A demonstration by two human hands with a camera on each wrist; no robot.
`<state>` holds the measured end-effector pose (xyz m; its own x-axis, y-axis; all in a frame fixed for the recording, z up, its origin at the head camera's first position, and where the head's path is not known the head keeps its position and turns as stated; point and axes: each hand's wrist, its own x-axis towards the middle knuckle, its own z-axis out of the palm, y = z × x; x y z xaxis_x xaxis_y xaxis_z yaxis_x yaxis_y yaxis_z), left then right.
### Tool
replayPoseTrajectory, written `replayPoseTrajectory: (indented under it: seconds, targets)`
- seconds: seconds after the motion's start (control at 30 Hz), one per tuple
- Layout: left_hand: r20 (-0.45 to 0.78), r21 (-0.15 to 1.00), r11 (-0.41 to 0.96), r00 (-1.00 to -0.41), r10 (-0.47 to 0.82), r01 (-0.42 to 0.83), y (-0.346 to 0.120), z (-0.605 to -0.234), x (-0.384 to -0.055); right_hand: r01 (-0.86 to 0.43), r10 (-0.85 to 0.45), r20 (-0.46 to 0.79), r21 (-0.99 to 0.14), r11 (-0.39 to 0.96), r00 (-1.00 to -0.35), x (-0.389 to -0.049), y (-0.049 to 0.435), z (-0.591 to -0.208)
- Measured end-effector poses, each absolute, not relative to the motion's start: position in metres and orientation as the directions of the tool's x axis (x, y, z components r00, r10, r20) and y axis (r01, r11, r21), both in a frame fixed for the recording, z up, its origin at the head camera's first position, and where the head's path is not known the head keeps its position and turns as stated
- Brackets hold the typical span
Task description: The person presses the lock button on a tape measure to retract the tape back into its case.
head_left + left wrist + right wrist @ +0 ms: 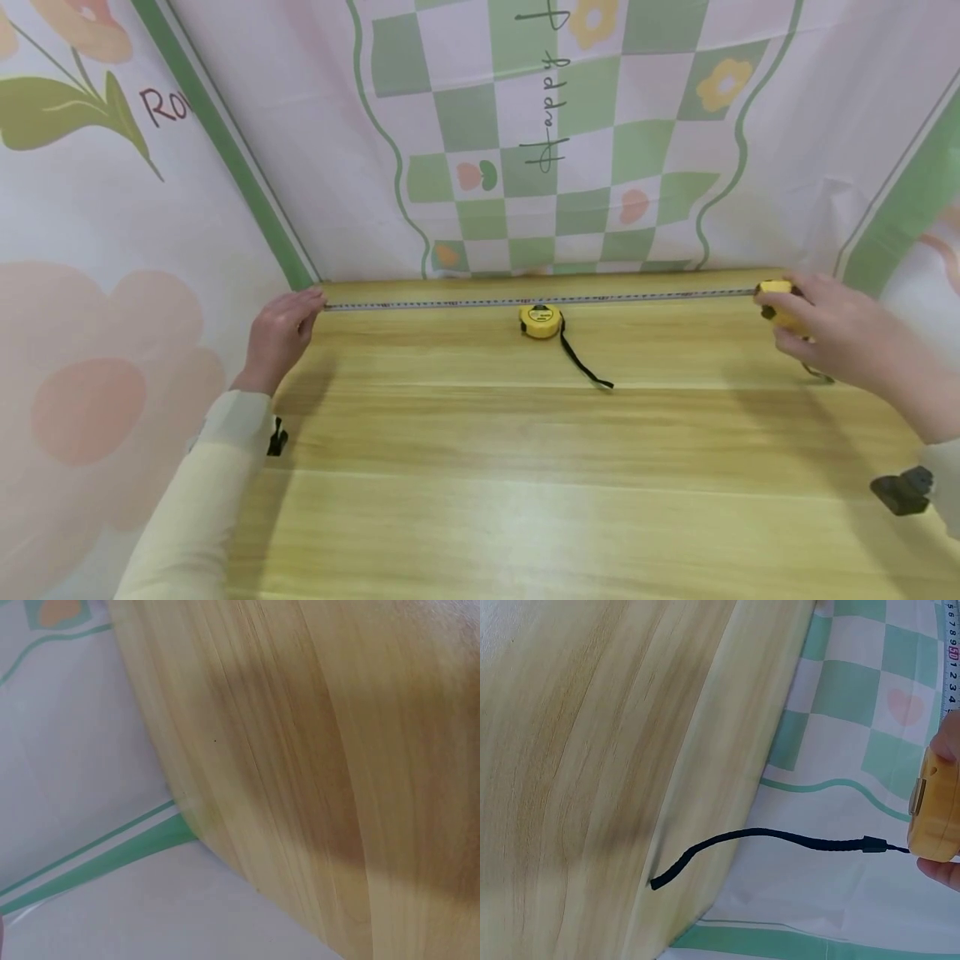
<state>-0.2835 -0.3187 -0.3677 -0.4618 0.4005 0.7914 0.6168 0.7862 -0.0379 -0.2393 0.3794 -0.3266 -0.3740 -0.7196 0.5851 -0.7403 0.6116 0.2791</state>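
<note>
In the head view, the left hand is pinching the end of a blade at the far left corner of the table; the right hand is gripping a yellow case near the table's far right corner; the blade is stretching nearly straight between them along the table's far edge; a cloth is hanging behind the table; a second tape is lying near the middle of the table's far edge, its strap trailing across the table. In the left wrist view, table and cloth are filling nearly everything; the left hand's grip is not showing there, so that view cannot tell it. In the right wrist view, fingers are holding the case beyond the table's far edge, its cord reaching back over the table; the printed blade is showing in line with it. Judging by looks, the case is probably being light, hard and smooth, best held by its sides; the blade is likely behaving as thin, springy metal, bending easily, tugging toward the case; its very end is offering the safest hold, since its edges could be sharp.
</note>
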Motion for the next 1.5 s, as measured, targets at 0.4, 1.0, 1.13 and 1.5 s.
replayPoseTrajectory:
  seconds: [0.4,1.0,1.13,1.5]
  targets:
    - [0.79,-0.028,0.793,-0.472,0.39,0.609,-0.3193,-0.3688,-0.2837,-0.75,-0.714,0.602,0.27,0.604,-0.358,-0.2383,0.3791,-0.3277]
    - [0.778,-0.038,0.793,-0.481,0.406,0.608,-0.3181,-0.37,-0.2842,-0.728,-0.688,0.585,0.228,0.647,-0.429,-0.2332,0.3783,-0.3307]
    - [0.776,-0.03,0.796,-0.488,0.4,0.605,-0.3176,-0.3696,-0.2839,-0.729,-0.688,0.592,0.232,0.645,-0.42,-0.2345,0.3797,-0.334]
    - [0.78,-0.03,0.799,-0.486,0.395,0.601,-0.3176,-0.3685,-0.2837,-0.699,-0.633,0.542,0.111,0.706,-0.553,-0.2338,0.3804,-0.3311]
